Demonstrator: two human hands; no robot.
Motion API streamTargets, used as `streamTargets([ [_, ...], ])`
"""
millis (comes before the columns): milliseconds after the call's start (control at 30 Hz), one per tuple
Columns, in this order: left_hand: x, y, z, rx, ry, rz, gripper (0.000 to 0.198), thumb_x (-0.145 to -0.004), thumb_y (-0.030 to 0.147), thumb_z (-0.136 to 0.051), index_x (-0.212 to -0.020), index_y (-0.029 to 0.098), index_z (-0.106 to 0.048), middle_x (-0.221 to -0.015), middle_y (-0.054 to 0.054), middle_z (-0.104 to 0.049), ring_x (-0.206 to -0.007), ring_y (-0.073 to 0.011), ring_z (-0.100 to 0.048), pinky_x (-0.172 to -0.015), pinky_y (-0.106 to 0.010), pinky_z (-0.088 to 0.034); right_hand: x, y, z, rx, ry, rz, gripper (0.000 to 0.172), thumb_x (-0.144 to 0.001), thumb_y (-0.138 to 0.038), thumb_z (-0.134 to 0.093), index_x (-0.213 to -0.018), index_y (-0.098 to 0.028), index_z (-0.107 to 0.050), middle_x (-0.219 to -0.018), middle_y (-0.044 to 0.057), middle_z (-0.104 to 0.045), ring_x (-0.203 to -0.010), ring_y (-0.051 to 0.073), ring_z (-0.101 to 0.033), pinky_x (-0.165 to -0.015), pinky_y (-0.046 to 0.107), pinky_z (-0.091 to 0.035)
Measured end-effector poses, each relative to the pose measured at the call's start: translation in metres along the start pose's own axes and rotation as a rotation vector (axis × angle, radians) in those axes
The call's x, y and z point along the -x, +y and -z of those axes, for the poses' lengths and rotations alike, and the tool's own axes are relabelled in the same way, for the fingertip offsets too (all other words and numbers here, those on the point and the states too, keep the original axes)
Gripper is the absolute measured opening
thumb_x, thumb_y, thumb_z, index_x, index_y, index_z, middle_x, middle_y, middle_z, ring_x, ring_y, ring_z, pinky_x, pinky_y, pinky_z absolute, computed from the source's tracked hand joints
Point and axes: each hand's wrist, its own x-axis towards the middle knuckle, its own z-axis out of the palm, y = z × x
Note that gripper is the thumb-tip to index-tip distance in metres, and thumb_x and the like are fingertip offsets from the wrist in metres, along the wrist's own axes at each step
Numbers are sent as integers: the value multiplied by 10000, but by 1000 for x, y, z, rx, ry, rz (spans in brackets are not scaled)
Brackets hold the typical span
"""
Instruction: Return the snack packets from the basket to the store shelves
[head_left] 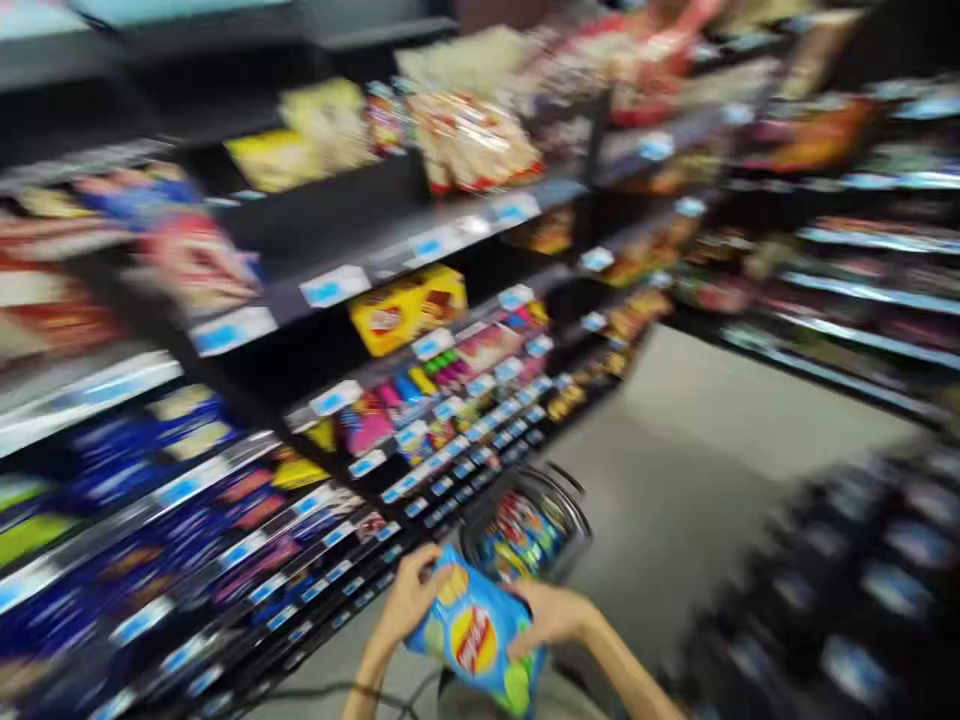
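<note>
Frame motion-blurred. Left hand (409,598) and right hand (551,615) both clamp a blue crinkled foil crisp bag (474,640), held low before the body, just above a round wire basket (525,530) of similar packets. Step judged: bag in transit. Next move calls for a steady two-handed hold.

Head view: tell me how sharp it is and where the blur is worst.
Head view: motion blur smears everything, worst at the edges. Sharpest are the blue chip bag held in the left hand and right hand, and the yellow box mid-shelf. The shelves lean, distorted.
</note>
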Motion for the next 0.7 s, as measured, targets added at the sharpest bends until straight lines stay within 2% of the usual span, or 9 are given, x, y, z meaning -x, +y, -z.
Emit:
streamTargets([
  [67,-51,8,-11,0,-84,-60,599,-769,752,-688,-672,161,-674,-659,-37,-636,-646,-170,-553,-615,-275,-469,15,20,-4,-205,99,-14,980,-409,-516,-1038,-1272,-191,-706,-1258,76,-729,-1145,274,-685,-973,317,-589],
  [100,-77,9,-20,0,-163,-58,602,-739,759,-709,-672,162,-660,-641,-25,-618,-630,-159,-531,-600,-263,-454,18,28,-2,-288,150,-3,993,-381,-532,-1033,-1249,-170,-713,-1236,79,-737,-1119,270,-685,-951,306,-586],
  [200,-140,6,-53,-2,-364,-29,617,-688,774,-733,-692,165,-636,-652,-9,-605,-631,-143,-519,-596,-245,-440,19,50,6,-519,354,22,989,-396,-574,-1020,-1233,-144,-717,-1210,88,-740,-1081,242,-684,-906,281,-584],
  [267,-166,2,-69,-13,-469,-22,617,-679,765,-743,-747,156,-670,-697,-23,-646,-658,-154,-557,-616,-250,-468,16,58,-1,-652,437,56,949,-443,-604,-1007,-1223,-147,-721,-1182,85,-747,-1035,221,-699,-880,275,-589],
  [367,-187,-2,-82,-50,-600,-47,610,-678,751,-748,-762,150,-690,-712,-37,-674,-663,-168,-591,-614,-256,-487,12,60,-23,-781,533,103,888,-504,-603,-997,-1220,-156,-724,-1142,70,-759,-991,198,-716,-864,264,-592],
  [467,-200,-2,-98,-98,-721,-87,612,-675,743,-750,-785,143,-700,-710,-45,-685,-660,-176,-605,-610,-263,-493,8,62,-46,-855,662,96,873,-458,-534,-1028,-1184,-148,-732,-1055,41,-773,-935,186,-721,-814,236,-593],
  [567,-209,-1,-120,-141,-837,-130,617,-674,729,-753,-823,131,-703,-728,-53,-691,-673,-175,-600,-623,-266,-490,7,65,-66,-962,764,100,864,-424,-474,-1044,-1159,-143,-731,-985,16,-772,-874,184,-728,-769,232,-596],
  [700,-213,-3,-148,-188,-957,-175,614,-664,721,-750,-829,131,-706,-715,-44,-675,-669,-167,-578,-626,-264,-477,8,62,-89,-1110,872,178,873,-464,-437,-1043,-1217,-147,-710,-1055,35,-767,-918,200,-743,-837,270,-612],
])
